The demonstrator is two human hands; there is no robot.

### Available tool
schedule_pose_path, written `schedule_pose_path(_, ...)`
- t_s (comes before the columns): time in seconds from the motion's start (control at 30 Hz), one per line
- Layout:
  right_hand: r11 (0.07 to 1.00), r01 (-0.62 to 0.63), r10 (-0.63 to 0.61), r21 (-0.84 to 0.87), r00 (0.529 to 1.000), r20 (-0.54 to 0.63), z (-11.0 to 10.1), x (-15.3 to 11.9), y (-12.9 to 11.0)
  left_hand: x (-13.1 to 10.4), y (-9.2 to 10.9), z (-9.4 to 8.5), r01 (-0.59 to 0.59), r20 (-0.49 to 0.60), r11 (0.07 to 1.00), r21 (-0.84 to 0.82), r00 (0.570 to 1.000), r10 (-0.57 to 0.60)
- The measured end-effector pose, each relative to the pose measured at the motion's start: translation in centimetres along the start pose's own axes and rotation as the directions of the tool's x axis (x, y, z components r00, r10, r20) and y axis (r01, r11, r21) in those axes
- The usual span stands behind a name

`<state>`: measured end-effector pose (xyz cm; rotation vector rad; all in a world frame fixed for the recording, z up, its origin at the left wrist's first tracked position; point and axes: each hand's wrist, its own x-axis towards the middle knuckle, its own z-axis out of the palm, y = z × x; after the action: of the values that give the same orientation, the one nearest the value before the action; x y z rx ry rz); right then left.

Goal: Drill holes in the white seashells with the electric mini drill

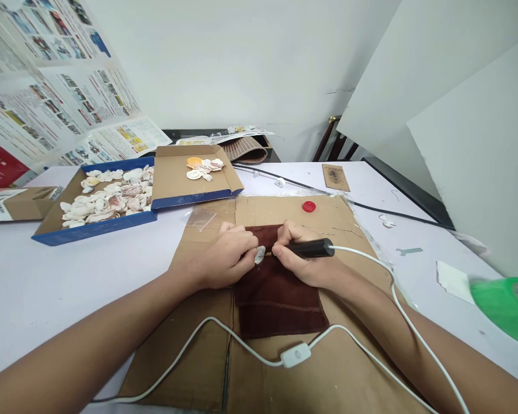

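My left hand [227,256] is closed, pinching a small white seashell [259,255] between thumb and fingers. From the right, my right hand [300,253] grips a black corded pen-shaped tool [311,248], its thin tip pointing left at the shell. Whether tip and shell touch, I cannot tell. Beneath both hands lies a dark brown cloth [280,296] on a flattened cardboard sheet [267,379]. A white cord leaves the tool's back end, passes over my right forearm, and an inline switch [296,355] sits on the cardboard in front.
A blue-edged box [95,223] full of shells stands at the left, with more shells [205,167] on its open lid. A red cap [309,206] lies beyond my hands. Rightward are a small wrench [409,251], green tape [501,305] and a scorched board [335,177].
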<state>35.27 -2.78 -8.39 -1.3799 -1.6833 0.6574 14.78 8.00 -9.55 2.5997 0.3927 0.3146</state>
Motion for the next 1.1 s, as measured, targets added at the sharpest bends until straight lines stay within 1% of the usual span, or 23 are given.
schedule_pose_path(0.1, 0.998, -0.021, 0.022, 0.052, 1.0, -0.007, 0.1, -0.2, 0.6, 0.0, -0.1, 0.1, 0.002, -0.016, 1.0, 0.02, 1.0, -0.002)
schedule_pose_path(0.23, 0.995, -0.083, 0.084, 0.047, 0.996, -0.021, 0.5, -0.4, 1.0, 0.1, -0.2, 0.2, 0.024, -0.024, 0.999, 0.047, 0.999, -0.023)
schedule_pose_path(0.33, 0.99, -0.139, 0.14, 0.027, 0.99, -0.021, 0.5, -0.6, 0.3, 0.2, -0.2, 0.2, 0.044, -0.023, 0.998, 0.051, 0.999, -0.043)
schedule_pose_path(0.43, 0.975, -0.222, 0.222, 0.015, 0.974, -0.048, 0.1, -0.8, -0.9, 0.2, -0.1, 0.2, 0.043, -0.032, 0.998, 0.049, 0.999, -0.041)
schedule_pose_path(0.53, 0.97, -0.24, 0.243, 0.043, 0.968, -0.061, -0.6, -1.1, -2.1, 0.3, -0.1, 0.1, 0.039, -0.052, 0.998, 0.058, 0.998, -0.036)
schedule_pose_path(0.63, 0.975, -0.208, 0.208, 0.078, 0.978, 0.012, -1.5, -1.4, -2.7, 0.2, 0.0, 0.0, 0.048, -0.079, 0.995, 0.083, 0.996, -0.041)
schedule_pose_path(0.7, 0.98, -0.19, 0.187, 0.062, 0.981, 0.056, -1.9, -1.6, -2.8, 0.0, 0.0, 0.0, 0.058, -0.102, 0.993, 0.099, 0.994, -0.047)
schedule_pose_path(0.77, 0.986, -0.163, 0.16, 0.036, 0.985, 0.071, -2.1, -1.8, -3.0, -0.1, 0.0, 0.0, 0.064, -0.119, 0.992, 0.108, 0.992, -0.051)
schedule_pose_path(0.9, 0.999, -0.048, 0.048, 0.01, 0.998, 0.031, -1.7, -2.2, -3.2, -0.1, -0.1, 0.1, 0.066, -0.127, 0.993, 0.097, 0.991, -0.054)
schedule_pose_path(1.0, 0.994, 0.041, -0.043, -0.097, 0.999, -0.025, -1.1, -2.5, -3.0, 0.0, -0.3, 0.0, 0.058, -0.103, 0.995, 0.084, 0.994, -0.049)
schedule_pose_path(1.1, 0.969, 0.124, -0.132, -0.213, 0.991, -0.024, -0.4, -3.0, -3.1, 0.1, -0.4, -0.1, 0.067, -0.074, 0.994, 0.089, 0.995, -0.061)
